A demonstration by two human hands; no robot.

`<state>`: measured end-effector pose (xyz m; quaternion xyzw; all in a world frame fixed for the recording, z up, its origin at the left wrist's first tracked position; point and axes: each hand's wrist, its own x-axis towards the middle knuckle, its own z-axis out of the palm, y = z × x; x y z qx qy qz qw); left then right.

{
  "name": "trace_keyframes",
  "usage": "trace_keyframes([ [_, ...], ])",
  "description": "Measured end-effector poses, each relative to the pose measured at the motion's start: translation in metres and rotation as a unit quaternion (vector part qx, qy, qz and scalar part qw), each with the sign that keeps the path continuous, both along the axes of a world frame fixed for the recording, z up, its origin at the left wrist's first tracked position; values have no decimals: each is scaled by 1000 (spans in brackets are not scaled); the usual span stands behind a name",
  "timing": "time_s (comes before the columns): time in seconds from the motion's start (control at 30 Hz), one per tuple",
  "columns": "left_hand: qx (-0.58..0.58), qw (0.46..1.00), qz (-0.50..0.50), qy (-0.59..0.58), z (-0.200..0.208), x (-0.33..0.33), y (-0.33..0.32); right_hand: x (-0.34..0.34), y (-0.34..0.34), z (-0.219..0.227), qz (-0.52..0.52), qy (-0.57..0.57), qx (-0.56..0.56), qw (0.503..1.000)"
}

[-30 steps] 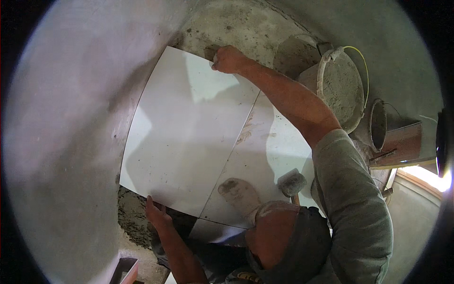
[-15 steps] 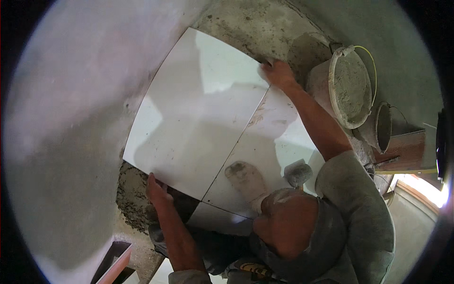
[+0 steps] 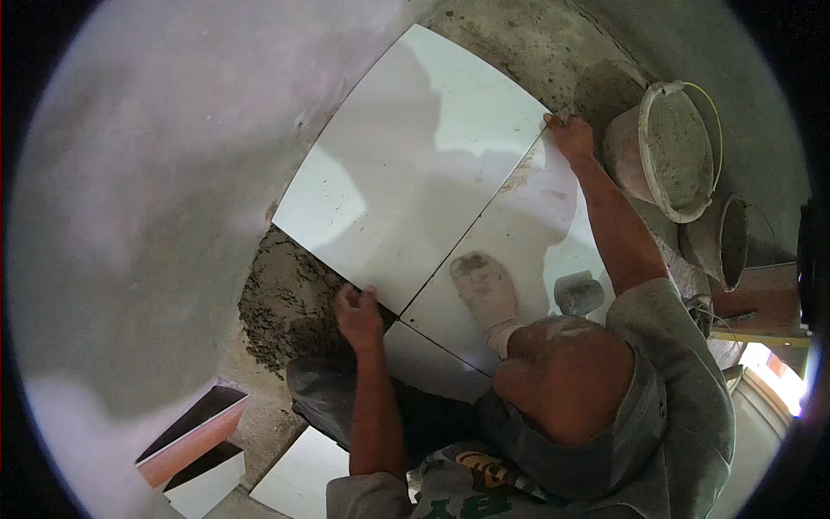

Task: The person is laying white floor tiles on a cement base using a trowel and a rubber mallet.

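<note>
- I see the large white tile lying flat on the floor in the upper middle of the frame, against the grey wall.
- My left hand grips the tile's lower corner at centre, fingers curled over the edge beside wet mortar.
- My right hand presses the tile's right corner at upper right (whether it clamps, I cannot tell).
- The hands are well apart.
- Two mortar buckets stand at the right.
- A neighbouring tile touches it.
</note>
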<state>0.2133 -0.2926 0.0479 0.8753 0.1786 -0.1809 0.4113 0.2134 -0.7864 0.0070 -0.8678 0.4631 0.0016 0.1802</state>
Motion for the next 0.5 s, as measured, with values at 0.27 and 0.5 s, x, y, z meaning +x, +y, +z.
trace_keyframes([
  [0.27, 171, 969, -110, 137, 23, -34, -26, -1, -1, 14, 96, -77, -35, 992],
  [0.5, 169, 969, -122, 129, 1, -32, -11, 8, -5, 4, 31, -5, 21, 999],
])
